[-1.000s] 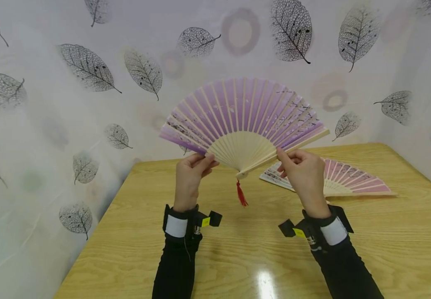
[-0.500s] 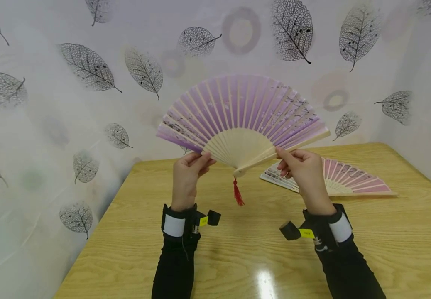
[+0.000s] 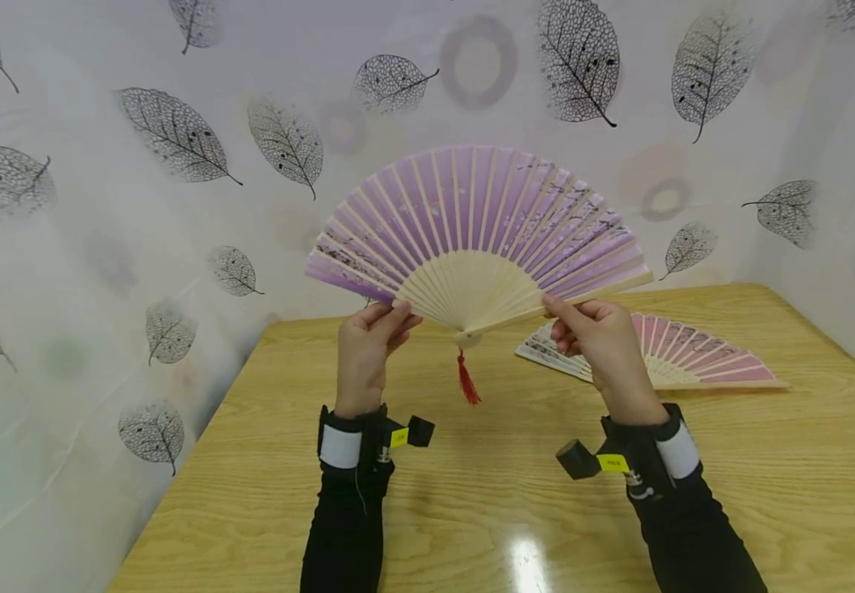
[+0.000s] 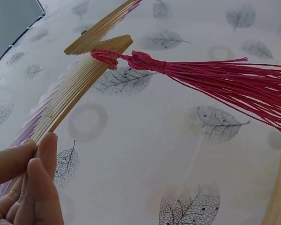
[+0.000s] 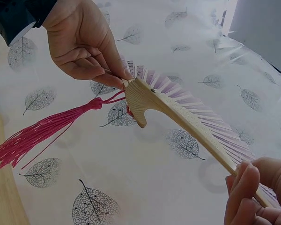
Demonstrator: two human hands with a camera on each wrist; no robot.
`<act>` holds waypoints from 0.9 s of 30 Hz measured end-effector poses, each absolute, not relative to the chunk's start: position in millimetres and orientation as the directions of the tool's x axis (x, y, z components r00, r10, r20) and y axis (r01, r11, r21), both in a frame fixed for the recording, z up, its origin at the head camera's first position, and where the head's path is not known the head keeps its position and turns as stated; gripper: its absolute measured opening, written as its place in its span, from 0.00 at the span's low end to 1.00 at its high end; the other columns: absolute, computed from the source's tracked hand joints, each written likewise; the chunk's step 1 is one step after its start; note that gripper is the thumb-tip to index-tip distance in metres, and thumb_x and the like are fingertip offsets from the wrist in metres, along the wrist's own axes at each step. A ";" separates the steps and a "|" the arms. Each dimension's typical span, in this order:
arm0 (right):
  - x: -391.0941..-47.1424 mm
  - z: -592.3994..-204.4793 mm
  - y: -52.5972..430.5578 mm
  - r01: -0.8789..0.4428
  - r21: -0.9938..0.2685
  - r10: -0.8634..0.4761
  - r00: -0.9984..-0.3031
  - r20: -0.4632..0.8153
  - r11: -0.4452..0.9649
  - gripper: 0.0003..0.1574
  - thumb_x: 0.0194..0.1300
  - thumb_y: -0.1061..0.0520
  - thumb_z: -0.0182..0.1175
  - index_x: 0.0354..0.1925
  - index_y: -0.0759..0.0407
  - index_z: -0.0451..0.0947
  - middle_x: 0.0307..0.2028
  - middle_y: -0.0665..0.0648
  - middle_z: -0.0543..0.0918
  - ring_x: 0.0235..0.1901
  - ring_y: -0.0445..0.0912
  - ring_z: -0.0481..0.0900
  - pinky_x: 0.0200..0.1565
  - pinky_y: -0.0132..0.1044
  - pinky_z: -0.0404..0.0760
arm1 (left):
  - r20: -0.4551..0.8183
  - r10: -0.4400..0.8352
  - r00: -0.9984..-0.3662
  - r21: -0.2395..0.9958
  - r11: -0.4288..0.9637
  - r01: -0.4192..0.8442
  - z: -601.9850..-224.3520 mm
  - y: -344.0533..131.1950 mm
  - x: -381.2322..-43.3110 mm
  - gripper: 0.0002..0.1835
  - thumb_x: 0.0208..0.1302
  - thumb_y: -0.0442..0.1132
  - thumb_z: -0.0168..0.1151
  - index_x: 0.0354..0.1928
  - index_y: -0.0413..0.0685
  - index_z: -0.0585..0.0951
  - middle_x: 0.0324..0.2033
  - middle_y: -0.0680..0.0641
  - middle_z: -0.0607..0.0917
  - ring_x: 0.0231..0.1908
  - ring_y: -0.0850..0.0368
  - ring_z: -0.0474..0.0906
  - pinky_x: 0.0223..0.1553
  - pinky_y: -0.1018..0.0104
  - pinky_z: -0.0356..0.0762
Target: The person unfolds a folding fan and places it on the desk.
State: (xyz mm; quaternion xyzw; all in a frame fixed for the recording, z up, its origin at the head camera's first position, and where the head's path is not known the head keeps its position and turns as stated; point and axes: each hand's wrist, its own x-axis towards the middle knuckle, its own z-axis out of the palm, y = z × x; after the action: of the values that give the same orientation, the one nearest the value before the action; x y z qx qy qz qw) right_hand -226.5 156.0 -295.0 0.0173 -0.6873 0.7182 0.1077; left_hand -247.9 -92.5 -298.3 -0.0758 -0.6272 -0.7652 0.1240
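A purple folding fan [image 3: 472, 206] with pale ribs and a blossom print is spread wide, held up above the table. My left hand [image 3: 366, 354] pinches its left end rib between thumb and fingers. On the other side my right hand [image 3: 609, 350] pinches the right guard stick. From the pivot at the bottom hangs a red tassel [image 3: 468, 380], seen large in the left wrist view as a red tassel [image 4: 201, 77]. In the right wrist view both hands show on the fan's ribs [image 5: 192, 126], the left hand [image 5: 82, 42] at upper left.
A pink folding fan [image 3: 709, 354] lies spread on the wooden table [image 3: 487, 494], partly hidden behind my right hand. A pale curtain [image 3: 413, 132] with a leaf print stands behind the table and along its left side.
The purple fan is spread slightly wider and its pivot and tassel have shifted a little left and up. My left hand has moved slightly left; both hands keep their grip.
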 end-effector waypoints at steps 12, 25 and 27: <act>-234.0 -305.9 146.5 -0.146 -0.980 0.151 -0.980 0.126 -0.131 0.13 0.52 0.45 0.61 0.19 0.49 0.80 0.09 0.44 0.73 0.12 0.36 0.68 0.16 0.25 0.71 | 0.240 -0.176 -0.954 0.934 -0.225 0.277 -300.3 -94.6 -250.0 0.17 0.53 0.40 0.61 0.42 0.34 0.78 0.27 0.54 0.85 0.34 0.54 0.80 0.32 0.73 0.78; -240.4 -318.9 129.4 -0.131 -0.952 0.195 -0.978 0.078 -0.276 0.13 0.53 0.47 0.61 0.18 0.51 0.79 0.09 0.45 0.72 0.11 0.36 0.67 0.16 0.24 0.69 | 0.218 -0.198 -0.955 0.942 -0.213 0.260 -301.4 -102.0 -255.8 0.18 0.52 0.41 0.62 0.40 0.32 0.78 0.24 0.54 0.85 0.33 0.56 0.80 0.33 0.73 0.78; -243.9 -326.5 121.5 -0.103 -0.944 0.189 -0.981 0.044 -0.313 0.14 0.53 0.48 0.61 0.17 0.51 0.79 0.09 0.44 0.71 0.11 0.36 0.67 0.15 0.23 0.69 | 0.201 -0.195 -0.960 0.957 -0.172 0.235 -303.0 -109.9 -258.5 0.18 0.52 0.42 0.62 0.40 0.32 0.78 0.23 0.55 0.85 0.32 0.57 0.81 0.34 0.72 0.78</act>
State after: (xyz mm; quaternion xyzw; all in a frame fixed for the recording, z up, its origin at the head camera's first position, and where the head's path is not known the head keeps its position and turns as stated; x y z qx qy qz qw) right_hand -243.9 121.5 -326.5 -0.0371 -0.5789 0.8095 0.0900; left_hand -258.5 -109.9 -303.0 -0.0160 -0.6278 -0.7654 0.1404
